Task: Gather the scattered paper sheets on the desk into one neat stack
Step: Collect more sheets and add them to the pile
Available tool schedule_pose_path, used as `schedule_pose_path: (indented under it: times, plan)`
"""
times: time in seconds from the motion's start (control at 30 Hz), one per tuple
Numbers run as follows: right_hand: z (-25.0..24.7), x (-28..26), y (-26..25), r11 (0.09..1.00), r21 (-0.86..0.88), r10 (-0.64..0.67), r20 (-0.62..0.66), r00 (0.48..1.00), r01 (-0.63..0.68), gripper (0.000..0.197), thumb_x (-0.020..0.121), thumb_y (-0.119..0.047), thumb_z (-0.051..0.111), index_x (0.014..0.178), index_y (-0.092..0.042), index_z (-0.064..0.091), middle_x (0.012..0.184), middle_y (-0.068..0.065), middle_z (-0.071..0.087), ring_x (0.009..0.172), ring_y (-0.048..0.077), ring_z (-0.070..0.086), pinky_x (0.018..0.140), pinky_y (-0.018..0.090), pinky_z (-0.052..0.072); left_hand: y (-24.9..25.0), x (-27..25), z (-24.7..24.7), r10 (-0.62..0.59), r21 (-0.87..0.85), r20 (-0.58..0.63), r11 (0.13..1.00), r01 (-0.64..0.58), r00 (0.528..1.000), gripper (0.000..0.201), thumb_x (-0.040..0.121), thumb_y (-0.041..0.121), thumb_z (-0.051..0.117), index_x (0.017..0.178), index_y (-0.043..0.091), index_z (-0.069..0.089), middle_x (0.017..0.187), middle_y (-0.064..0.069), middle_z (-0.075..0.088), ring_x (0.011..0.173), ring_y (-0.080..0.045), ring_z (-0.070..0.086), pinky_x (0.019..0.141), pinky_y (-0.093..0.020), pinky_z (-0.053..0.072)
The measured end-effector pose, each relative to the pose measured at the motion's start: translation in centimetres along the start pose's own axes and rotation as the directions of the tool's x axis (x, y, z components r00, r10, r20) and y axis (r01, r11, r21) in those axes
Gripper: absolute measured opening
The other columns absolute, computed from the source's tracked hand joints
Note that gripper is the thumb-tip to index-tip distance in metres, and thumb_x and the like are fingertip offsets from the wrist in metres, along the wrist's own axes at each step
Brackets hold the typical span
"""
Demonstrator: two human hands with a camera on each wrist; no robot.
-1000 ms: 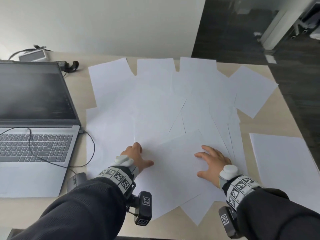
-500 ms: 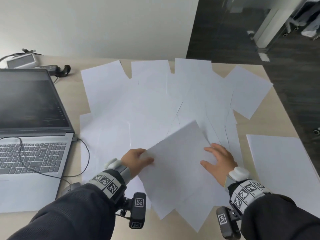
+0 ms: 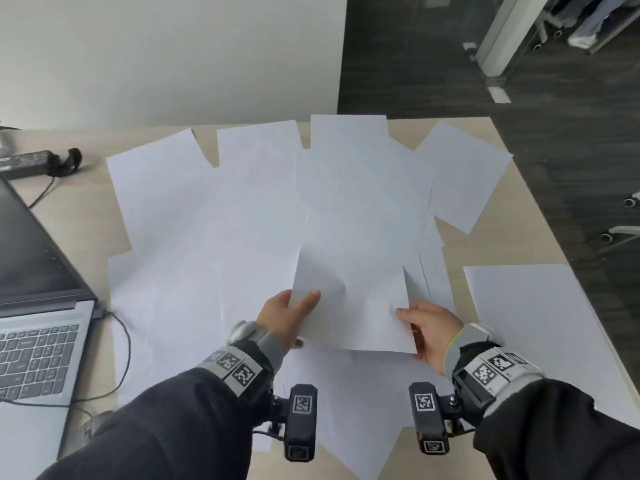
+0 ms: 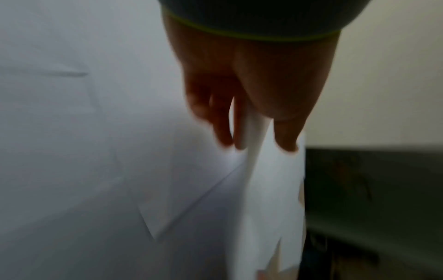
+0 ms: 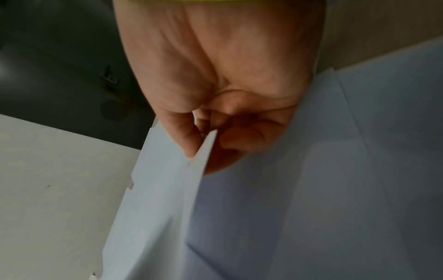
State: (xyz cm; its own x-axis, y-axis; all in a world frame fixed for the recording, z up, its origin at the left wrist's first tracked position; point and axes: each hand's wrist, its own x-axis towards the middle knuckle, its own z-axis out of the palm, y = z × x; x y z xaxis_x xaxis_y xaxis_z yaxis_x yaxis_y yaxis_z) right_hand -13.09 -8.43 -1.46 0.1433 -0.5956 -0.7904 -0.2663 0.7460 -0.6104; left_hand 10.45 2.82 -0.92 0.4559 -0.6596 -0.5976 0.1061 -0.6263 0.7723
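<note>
The job has only just begun. Most of the paper sheets point(image 3: 263, 216) lie spread all over the desk point(image 3: 79, 216), on top of each other and pointing every which way, to the right of the laptop point(image 3: 34, 306). One sheet point(image 3: 464, 174) sticks out at the far right corner, a long way from the laptop. A big white sheet point(image 3: 540, 327) lies by itself at the right edge of the desk – it may be more than one, I cannot tell. So nearly all the picking up is left to do, and the tidy pile has to be made after that.

A small bunch of sheets point(image 3: 349, 299) is up off the desk, in the middle near the person, to the right of the laptop. It may be two or three sheets; the edges do not line up yet.

The left hand point(image 3: 284, 317) grips the left edge of the bunch, thumb on top and fingers point(image 4: 225, 125) underneath. The right hand point(image 3: 429, 330) pinches the right edge the same way – its thumb point(image 5: 184, 136) sits on one side of the paper and the curled fingers on the other. Both arms reach forward, side by side, with the bunch held between them
</note>
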Motion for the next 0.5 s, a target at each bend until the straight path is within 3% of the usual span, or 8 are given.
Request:
schedule_pose_path:
  times: [0.07, 0.13, 0.2, 0.27, 0.3, 0.4, 0.5]
  plan:
    - [-1.1, 0.8, -0.2, 0.996, -0.064, -0.066, -0.085, 0.994, 0.061, 0.013, 0.088, -0.007, 0.065, 0.077, -0.013, 0.061, 0.074, 0.014, 0.064, 0.064, 0.026, 0.060, 0.065, 0.039, 0.048, 0.6, 1.5, -0.6, 0.259, 0.371, -0.139, 0.908, -0.193, 0.956, 0.028, 0.093, 0.050, 0.061, 0.107, 0.026, 0.068, 0.108, 0.003, 0.069, 0.094, -0.020, 0.067, 0.077, -0.033, 0.053]
    - [-2.3, 1.1, -0.6, 0.985, -0.152, -0.113, -0.185, 0.976, 0.085, 0.019, 0.088, -0.006, 0.061, 0.072, -0.015, 0.056, 0.070, 0.013, 0.060, 0.061, 0.025, 0.056, 0.057, 0.033, 0.047, 1.0, 3.0, -1.5, 0.377, 0.609, -0.163, 0.765, -0.208, 0.912, 0.039, 0.095, 0.049, 0.056, 0.130, 0.031, 0.060, 0.138, 0.002, 0.054, 0.119, -0.022, 0.056, 0.100, -0.042, 0.048]
    - [-3.7, 1.4, -1.0, 0.979, -0.178, -0.135, -0.231, 0.963, 0.095, 0.013, 0.088, -0.007, 0.057, 0.079, -0.016, 0.059, 0.073, 0.014, 0.061, 0.062, 0.026, 0.055, 0.056, 0.034, 0.047, 0.9, 4.3, -2.0, 0.286, 0.748, -0.124, 0.656, -0.100, 0.950, 0.062, 0.096, 0.056, 0.050, 0.152, 0.038, 0.033, 0.163, 0.008, 0.024, 0.147, -0.023, 0.029, 0.114, -0.050, 0.033]
    - [-4.7, 1.7, -1.2, 0.978, -0.170, -0.157, -0.239, 0.958, 0.118, 0.012, 0.087, -0.008, 0.056, 0.086, -0.017, 0.063, 0.080, 0.016, 0.064, 0.067, 0.028, 0.058, 0.060, 0.040, 0.050, 0.5, 5.2, -2.3, 0.186, 0.830, -0.111, 0.557, -0.012, 0.976, 0.074, 0.094, 0.065, 0.043, 0.157, 0.042, 0.012, 0.169, 0.012, 0.000, 0.155, -0.021, 0.006, 0.119, -0.054, 0.023]
    - [-5.0, 2.0, -1.2, 0.977, -0.170, -0.166, -0.242, 0.956, 0.127, 0.013, 0.088, -0.008, 0.056, 0.088, -0.019, 0.064, 0.082, 0.015, 0.065, 0.068, 0.028, 0.058, 0.062, 0.041, 0.050, 0.3, 5.4, -2.4, 0.162, 0.854, -0.109, 0.520, 0.009, 0.981, 0.075, 0.092, 0.069, 0.041, 0.156, 0.044, 0.010, 0.169, 0.012, -0.006, 0.155, -0.020, 0.000, 0.119, -0.054, 0.020]
    - [-5.6, 2.1, -1.7, 0.968, -0.201, -0.199, -0.252, 0.947, 0.150, 0.015, 0.089, -0.011, 0.055, 0.088, -0.023, 0.064, 0.085, 0.011, 0.067, 0.069, 0.028, 0.059, 0.061, 0.038, 0.051, -0.3, 5.5, -2.2, 0.162, 0.873, -0.123, 0.487, 0.029, 0.979, 0.072, 0.089, 0.074, 0.041, 0.152, 0.044, 0.021, 0.168, 0.011, -0.012, 0.155, -0.021, -0.010, 0.120, -0.051, 0.016]
    - [-5.7, 2.3, -2.4, 0.944, -0.268, -0.255, -0.217, 0.942, 0.194, 0.016, 0.090, -0.012, 0.054, 0.084, -0.022, 0.064, 0.078, 0.006, 0.065, 0.064, 0.025, 0.058, 0.057, 0.033, 0.050, -1.2, 5.0, -1.8, 0.194, 0.872, -0.128, 0.489, 0.017, 0.973, 0.076, 0.086, 0.075, 0.046, 0.146, 0.031, 0.034, 0.169, 0.010, -0.005, 0.155, -0.020, -0.011, 0.123, -0.049, 0.009]
